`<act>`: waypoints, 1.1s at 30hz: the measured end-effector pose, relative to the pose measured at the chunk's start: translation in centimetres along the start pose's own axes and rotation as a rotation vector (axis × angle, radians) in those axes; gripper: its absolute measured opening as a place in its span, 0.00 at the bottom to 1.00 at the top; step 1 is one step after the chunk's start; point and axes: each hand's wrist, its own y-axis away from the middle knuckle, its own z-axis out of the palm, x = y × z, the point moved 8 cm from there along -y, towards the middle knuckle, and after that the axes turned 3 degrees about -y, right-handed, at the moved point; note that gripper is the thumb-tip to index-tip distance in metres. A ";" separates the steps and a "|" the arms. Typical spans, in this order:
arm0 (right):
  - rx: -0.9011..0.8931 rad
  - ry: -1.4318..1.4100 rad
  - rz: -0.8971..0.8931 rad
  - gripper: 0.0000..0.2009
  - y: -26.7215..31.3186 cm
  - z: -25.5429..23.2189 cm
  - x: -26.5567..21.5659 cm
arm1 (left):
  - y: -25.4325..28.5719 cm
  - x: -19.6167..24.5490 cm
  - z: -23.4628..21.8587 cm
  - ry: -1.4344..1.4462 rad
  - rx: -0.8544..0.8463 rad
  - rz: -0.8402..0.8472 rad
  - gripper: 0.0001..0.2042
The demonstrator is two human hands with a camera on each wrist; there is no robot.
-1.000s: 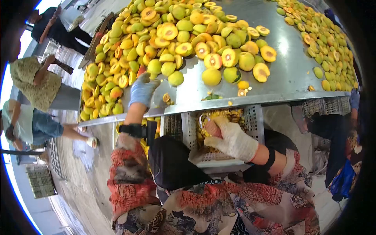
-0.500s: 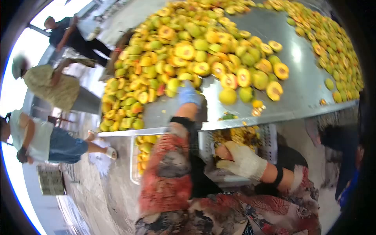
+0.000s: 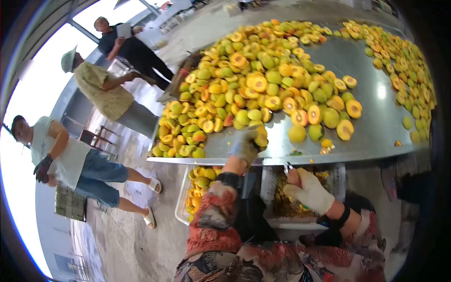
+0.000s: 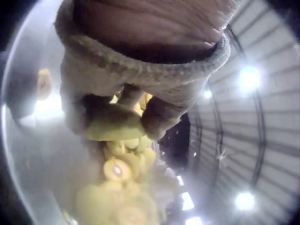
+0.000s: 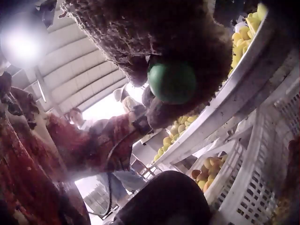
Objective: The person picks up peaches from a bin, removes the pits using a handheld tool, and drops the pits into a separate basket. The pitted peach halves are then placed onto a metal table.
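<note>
Close to the table's near edge, my left hand (image 3: 244, 146) in a bluish-grey glove grips a yellow-green fruit (image 3: 261, 137); the left wrist view shows the fruit (image 4: 115, 125) pinched between fingers and thumb. My right hand (image 3: 314, 191), gloved in white, holds a tool by its brownish handle (image 3: 294, 177), with a short metal tip (image 3: 288, 167) sticking out. A green rounded thing (image 5: 172, 83) shows in the right hand in the right wrist view. Cut fruit (image 3: 257, 83) lies piled on the metal table (image 3: 347, 56) beyond the left hand.
Below the table edge stand a crate (image 3: 269, 183) with scraps and a white basket (image 3: 182, 207) of fruit. Another fruit pile (image 3: 404, 70) covers the table's right side. Several people stand at the left, one in a white shirt (image 3: 70, 145). A dark sleeve shows at far right.
The head view has swung left. My left hand has moved from the pile's edge back toward the near edge, now with a fruit in its grip. The right hand keeps hold of the tool.
</note>
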 end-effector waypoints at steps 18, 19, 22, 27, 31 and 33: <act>0.265 0.422 -0.417 0.16 1.0 -0.4 -1.8 | 10.6 -4.9 9.0 0.247 0.004 0.179 0.24; 0.270 0.413 -0.412 0.16 1.0 -0.4 -1.7 | 10.7 -4.9 9.0 0.246 -0.018 0.209 0.23; 0.283 0.401 -0.401 0.14 1.1 -0.3 -1.5 | 11.1 -5.0 9.2 0.130 -0.050 0.300 0.22; 0.281 0.454 -0.320 0.12 1.3 0.0 -1.2 | 12.0 -5.2 10.5 0.218 -0.025 0.268 0.21; 0.215 0.501 -0.414 0.10 1.3 0.7 -1.5 | 12.1 -5.3 10.0 0.118 0.000 0.335 0.20; 0.226 0.521 -0.453 0.09 1.4 1.1 -1.8 | 12.7 -5.1 10.2 0.038 0.032 0.310 0.18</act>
